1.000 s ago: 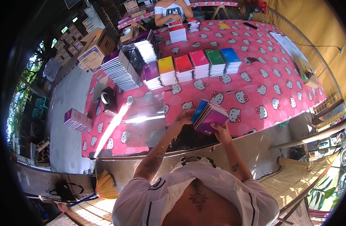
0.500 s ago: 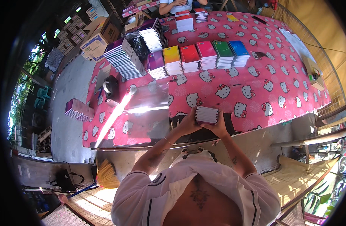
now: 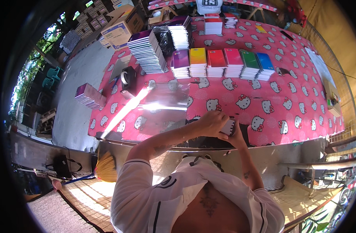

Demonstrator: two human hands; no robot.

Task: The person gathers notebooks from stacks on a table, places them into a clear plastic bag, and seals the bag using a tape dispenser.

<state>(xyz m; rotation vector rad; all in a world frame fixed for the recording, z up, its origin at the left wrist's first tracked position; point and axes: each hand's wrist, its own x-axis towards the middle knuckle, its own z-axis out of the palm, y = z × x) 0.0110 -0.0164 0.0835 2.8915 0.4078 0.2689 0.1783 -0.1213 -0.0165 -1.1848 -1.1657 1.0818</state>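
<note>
Just over the table's near edge, my right hand [image 3: 236,138] is closed round a small stack of spiral notebooks [image 3: 228,128], gripping it from below and the right. The stack is tilted, its white page edges and dark binding showing. My left hand [image 3: 213,123] lies over the stack's left side with fingers curled against it, hiding much of it. Beyond my hands stands a row of notebook piles with covers in purple [image 3: 180,59], yellow [image 3: 198,57], red [image 3: 216,58], pink [image 3: 234,57], green [image 3: 250,59] and blue [image 3: 265,61].
Tall notebook stacks [image 3: 147,50] and a black plastic bag [image 3: 162,39] stand at the back left, near a cardboard box [image 3: 121,33]. A black device [image 3: 127,81] and another notebook pile [image 3: 90,96] sit left. A person [image 3: 209,6] is across the pink-covered table [image 3: 247,116].
My left hand has shifted over the notebook stack, which is now tilted and partly covered. The whole view has swung, so the table appears farther right. The other person's hands have left view.
</note>
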